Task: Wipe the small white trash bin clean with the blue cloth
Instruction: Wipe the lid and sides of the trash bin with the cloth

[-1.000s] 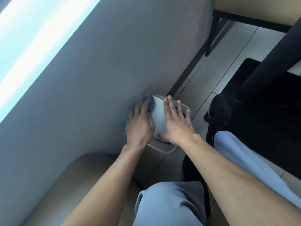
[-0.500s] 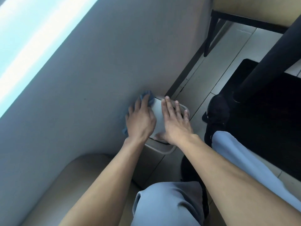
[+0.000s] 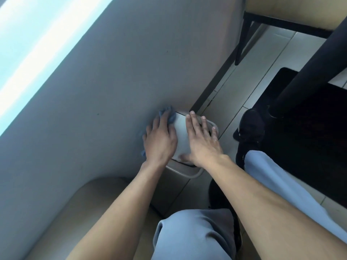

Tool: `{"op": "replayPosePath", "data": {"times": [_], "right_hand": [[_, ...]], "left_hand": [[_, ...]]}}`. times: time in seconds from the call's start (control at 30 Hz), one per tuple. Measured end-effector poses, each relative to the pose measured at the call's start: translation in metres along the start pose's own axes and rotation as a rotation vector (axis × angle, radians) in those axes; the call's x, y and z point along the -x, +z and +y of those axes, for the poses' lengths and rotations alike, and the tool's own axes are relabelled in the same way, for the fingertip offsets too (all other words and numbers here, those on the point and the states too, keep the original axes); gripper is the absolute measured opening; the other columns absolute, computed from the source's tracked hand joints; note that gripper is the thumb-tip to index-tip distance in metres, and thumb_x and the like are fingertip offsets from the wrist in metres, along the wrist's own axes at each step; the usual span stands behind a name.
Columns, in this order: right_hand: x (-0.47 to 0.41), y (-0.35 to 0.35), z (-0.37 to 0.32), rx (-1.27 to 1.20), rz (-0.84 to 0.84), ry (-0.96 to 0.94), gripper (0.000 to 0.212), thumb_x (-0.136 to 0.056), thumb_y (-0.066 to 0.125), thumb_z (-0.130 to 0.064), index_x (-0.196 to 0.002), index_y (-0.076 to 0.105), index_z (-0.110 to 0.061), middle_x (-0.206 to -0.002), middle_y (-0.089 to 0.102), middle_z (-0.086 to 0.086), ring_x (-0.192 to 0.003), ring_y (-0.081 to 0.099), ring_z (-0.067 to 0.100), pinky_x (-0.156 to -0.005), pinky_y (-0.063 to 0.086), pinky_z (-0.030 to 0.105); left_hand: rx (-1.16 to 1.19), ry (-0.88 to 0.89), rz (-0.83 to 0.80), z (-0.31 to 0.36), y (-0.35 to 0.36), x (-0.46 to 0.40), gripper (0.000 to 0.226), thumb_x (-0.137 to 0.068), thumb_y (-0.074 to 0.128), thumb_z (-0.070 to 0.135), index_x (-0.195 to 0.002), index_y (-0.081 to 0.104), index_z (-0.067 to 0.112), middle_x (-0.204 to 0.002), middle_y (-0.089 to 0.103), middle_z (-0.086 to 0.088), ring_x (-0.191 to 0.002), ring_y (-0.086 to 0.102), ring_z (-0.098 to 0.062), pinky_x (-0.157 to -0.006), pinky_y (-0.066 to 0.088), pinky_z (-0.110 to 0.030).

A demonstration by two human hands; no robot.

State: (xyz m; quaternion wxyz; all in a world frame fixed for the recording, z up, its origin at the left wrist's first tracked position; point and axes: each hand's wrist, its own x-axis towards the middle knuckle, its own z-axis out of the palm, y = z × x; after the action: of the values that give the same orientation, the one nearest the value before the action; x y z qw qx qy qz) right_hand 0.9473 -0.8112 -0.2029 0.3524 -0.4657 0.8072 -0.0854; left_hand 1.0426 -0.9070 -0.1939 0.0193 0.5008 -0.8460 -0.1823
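The small white trash bin [image 3: 181, 136] stands on the tiled floor against the grey wall, seen from above with its swing lid up. My left hand [image 3: 159, 141] lies flat on the blue cloth [image 3: 170, 114], pressing it onto the lid's left side next to the wall; only the cloth's edges show around my fingers. My right hand [image 3: 201, 141] rests flat on the lid's right side with straight, spread fingers, its thumb at the lid's near edge.
A grey wall [image 3: 93, 100] runs along the left with a dark baseboard. A beige seat [image 3: 93, 212] lies at lower left. My knees in light-blue trousers and black shoes [image 3: 250, 126] are on the right, beside a black table post [image 3: 308, 68] and dark mat.
My left hand has slid the cloth slightly forward along the lid's wall side. My right hand stays flat on the lid.
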Motion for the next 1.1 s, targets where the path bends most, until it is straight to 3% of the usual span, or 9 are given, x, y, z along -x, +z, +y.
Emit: {"op": "replayPosePath", "data": {"times": [0.1, 0.3, 0.43, 0.57, 0.67, 0.83, 1.0, 1.1], "right_hand": [[-0.002, -0.001, 0.0, -0.011, 0.008, 0.018, 0.136, -0.079, 0.075, -0.059, -0.154, -0.03, -0.017, -0.16, -0.04, -0.003, -0.152, -0.027, 0.03, -0.125, -0.001, 0.057], [-0.001, -0.001, 0.002, 0.012, 0.033, -0.011, 0.125, -0.086, 0.069, -0.054, -0.156, -0.027, -0.016, -0.162, -0.038, -0.002, -0.154, -0.022, 0.031, -0.124, 0.006, 0.058], [0.002, 0.001, -0.001, 0.001, 0.02, -0.004, 0.133, -0.08, 0.073, -0.061, -0.155, -0.028, -0.017, -0.162, -0.037, -0.003, -0.153, -0.024, 0.03, -0.125, 0.0, 0.056], [0.001, 0.0, -0.002, -0.002, 0.017, 0.004, 0.136, -0.079, 0.074, -0.061, -0.154, -0.03, -0.016, -0.161, -0.039, -0.002, -0.152, -0.025, 0.031, -0.125, 0.0, 0.057], [-0.001, 0.0, -0.001, 0.004, 0.021, 0.017, 0.135, -0.08, 0.073, -0.062, -0.154, -0.03, -0.016, -0.16, -0.04, -0.001, -0.152, -0.026, 0.032, -0.125, 0.001, 0.057], [-0.001, -0.001, 0.0, 0.005, 0.023, 0.0, 0.13, -0.082, 0.07, -0.06, -0.155, -0.028, -0.016, -0.162, -0.037, -0.001, -0.153, -0.024, 0.032, -0.125, 0.003, 0.058], [0.001, -0.002, 0.0, -0.003, 0.011, 0.004, 0.136, -0.079, 0.075, -0.06, -0.154, -0.03, -0.017, -0.161, -0.039, -0.003, -0.152, -0.025, 0.031, -0.125, 0.0, 0.057], [-0.001, -0.003, 0.0, -0.01, 0.009, 0.017, 0.136, -0.078, 0.075, -0.06, -0.155, -0.029, -0.017, -0.16, -0.04, -0.003, -0.152, -0.027, 0.03, -0.125, 0.0, 0.057]], "left_hand": [[0.043, -0.027, -0.041, 0.02, -0.002, -0.019, 0.054, -0.103, 0.038, 0.026, -0.156, 0.033, 0.037, -0.157, 0.043, 0.0, -0.139, 0.04, -0.035, -0.11, 0.037, -0.052], [-0.195, 0.283, 0.008, -0.01, 0.006, 0.033, 0.05, -0.105, 0.046, 0.034, -0.153, 0.039, 0.039, -0.165, 0.031, 0.009, -0.152, 0.026, -0.033, -0.111, 0.038, -0.056], [-0.16, 0.177, 0.004, -0.031, 0.001, 0.03, 0.052, -0.102, 0.047, 0.045, -0.152, 0.038, 0.042, -0.161, 0.036, 0.009, -0.145, 0.034, -0.029, -0.103, 0.044, -0.053], [-0.037, 0.009, -0.024, 0.002, -0.003, -0.004, 0.051, -0.104, 0.041, 0.044, -0.155, 0.033, 0.043, -0.16, 0.04, 0.005, -0.14, 0.039, -0.033, -0.108, 0.035, -0.053], [-0.094, 0.04, -0.03, 0.013, -0.001, -0.007, 0.051, -0.104, 0.041, 0.041, -0.155, 0.033, 0.041, -0.161, 0.037, 0.004, -0.141, 0.037, -0.035, -0.106, 0.035, -0.054], [-0.197, 0.257, -0.031, -0.02, 0.0, 0.03, 0.051, -0.104, 0.043, 0.047, -0.154, 0.035, 0.044, -0.165, 0.028, 0.012, -0.149, 0.027, -0.032, -0.103, 0.041, -0.055], [-0.072, 0.086, -0.004, -0.014, 0.0, 0.003, 0.052, -0.103, 0.041, 0.045, -0.154, 0.034, 0.04, -0.156, 0.044, 0.002, -0.136, 0.044, -0.033, -0.106, 0.041, -0.05], [0.014, 0.023, -0.035, 0.012, 0.001, -0.02, 0.051, -0.103, 0.042, 0.036, -0.154, 0.037, 0.036, -0.157, 0.044, -0.001, -0.14, 0.041, -0.034, -0.108, 0.04, -0.054]]}}
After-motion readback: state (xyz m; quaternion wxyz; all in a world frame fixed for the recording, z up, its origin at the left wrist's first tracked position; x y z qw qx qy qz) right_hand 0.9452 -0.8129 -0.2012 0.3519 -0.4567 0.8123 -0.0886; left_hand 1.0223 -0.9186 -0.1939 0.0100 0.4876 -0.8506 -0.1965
